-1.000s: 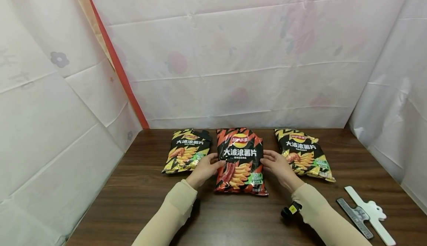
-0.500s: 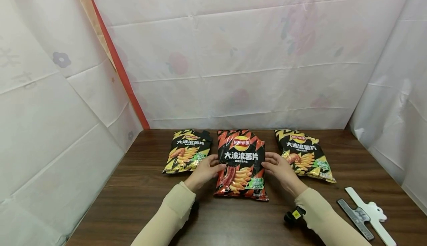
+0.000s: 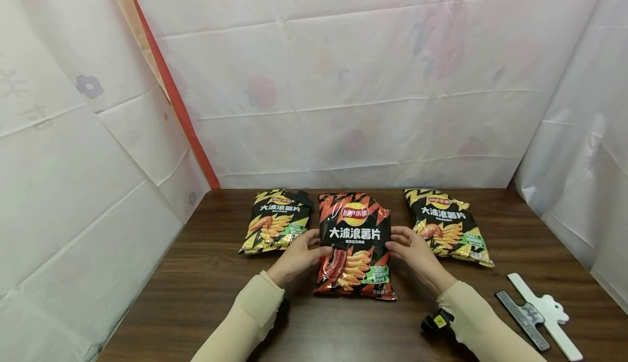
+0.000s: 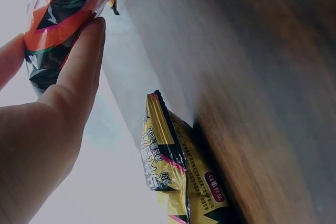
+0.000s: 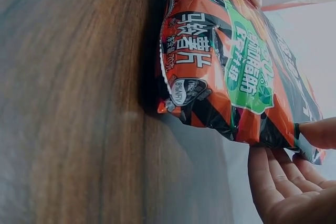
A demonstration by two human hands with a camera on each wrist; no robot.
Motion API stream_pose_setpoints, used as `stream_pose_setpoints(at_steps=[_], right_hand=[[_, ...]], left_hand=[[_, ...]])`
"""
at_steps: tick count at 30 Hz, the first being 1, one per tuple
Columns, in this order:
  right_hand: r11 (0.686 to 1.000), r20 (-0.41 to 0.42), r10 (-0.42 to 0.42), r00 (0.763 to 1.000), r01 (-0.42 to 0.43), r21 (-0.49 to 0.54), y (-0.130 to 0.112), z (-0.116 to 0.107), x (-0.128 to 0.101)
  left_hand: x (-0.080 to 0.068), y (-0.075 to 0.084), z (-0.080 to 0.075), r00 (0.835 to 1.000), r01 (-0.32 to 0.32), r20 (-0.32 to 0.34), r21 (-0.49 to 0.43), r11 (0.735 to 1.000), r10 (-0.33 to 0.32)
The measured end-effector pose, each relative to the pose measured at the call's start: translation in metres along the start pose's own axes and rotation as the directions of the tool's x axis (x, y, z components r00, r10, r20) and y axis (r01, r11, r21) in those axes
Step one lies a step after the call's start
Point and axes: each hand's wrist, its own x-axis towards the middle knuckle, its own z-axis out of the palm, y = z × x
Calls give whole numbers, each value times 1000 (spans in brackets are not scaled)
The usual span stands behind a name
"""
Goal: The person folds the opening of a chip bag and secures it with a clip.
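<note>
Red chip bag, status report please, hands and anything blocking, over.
Left hand and right hand gripping opposite sides. Red chip bag between them, front showing. Left yellow bag, right yellow bag flank it, apparently not blocking.

Red Lay's chip bag (image 4: 64,18) cropped by the left wrist view's top edge, yellow chip bag (image 4: 170,171) by its bottom edge, wooden tabletop (image 4: 252,72) blurred there
</note>
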Motion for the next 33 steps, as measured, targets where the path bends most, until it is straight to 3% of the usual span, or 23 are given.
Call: stream_pose_setpoints(at_steps=[17, 26, 33], right_hand=[[998, 14, -60, 998, 60, 1, -2, -3, -8], [993, -22, -87, 996, 88, 78, -10, -12, -1], [993, -49, -51, 997, 56, 101, -17, -15, 8]], left_hand=[[-10, 0, 2, 998, -56, 21, -36, 998, 56], [-13, -1, 1, 997, -71, 35, -61, 996, 73], [-16, 0, -1, 994, -90, 60, -58, 994, 93]])
